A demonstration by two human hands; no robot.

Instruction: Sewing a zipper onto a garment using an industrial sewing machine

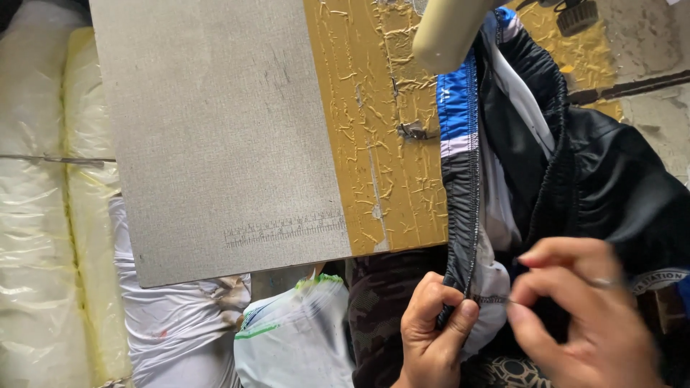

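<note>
As I read the head view, here is the status:

Garment: black jacket (611, 179) with a blue and pale panel (456, 108), draped over the right edge of the tabletop (374, 144) and hanging down toward me.

Left hand (431, 330): fingers clamped on the jacket's zipper edge (467, 215), thumb pressing the lower end of the tape.

Right hand (589, 316): fingers pinched together on something small at that same lower end, just beside the left thumb. Motion blur here, so I cannot tell whether it is the slider or a thread.

Handling: I judge the fabric light, soft and floppy, probably slick; it will slump and bunch if not held taut. The zipper tape is the stiffest line, so that is where I would take hold, near the bottom stop.

Tabletop: grey board (215, 136) with a faint printed ruler strip along its lower edge, lying on a cracked yellow surface.

Label: white curved patch (661, 279) on the jacket, at the right, by the right hand.

Packages: clear plastic-wrapped bundles (43, 251) at far left, pale and yellowish; white bag with green trim (302, 330) below the board.

Cream machine arm (445, 29): top centre, above the jacket.
</note>
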